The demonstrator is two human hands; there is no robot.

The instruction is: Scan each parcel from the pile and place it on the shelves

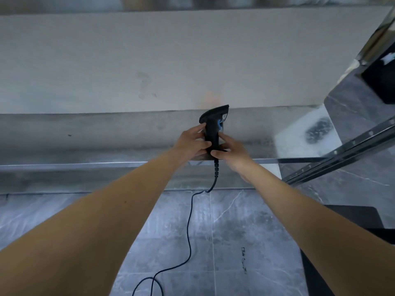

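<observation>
Black plastic, pistol-shaped and corded, the handheld barcode scanner (212, 127) stands upright at the front edge of a pale grey shelf board (128, 60), well toward that board's right end. Its head points away from the person, toward the back of the shelf, and a blue trigger shows on the right side of its neck. A faint reddish glow lies on the shelf board just beyond the scanner's head.

Both hands hold the scanner's handle. The left hand (192, 142) wraps it from the left, fingers curled round the handle and thumb laid up along its side. The right hand (230, 150) closes on it from the right, thumb across the base of the handle and fingers curled behind it. So each grip is narrow and closed on the scanner.

A thin black cable (189, 227) leaves the bottom of the handle through a ribbed sleeve, hangs past the shelf's metal front rail (85, 164) and trails in a loose curve over the grey marbled floor tiles (245, 231).

At the right end of the shelf a perforated metal upright (342, 154) slants across the view. No parcel can be made out on the shelf board; the picture is blurred there.
</observation>
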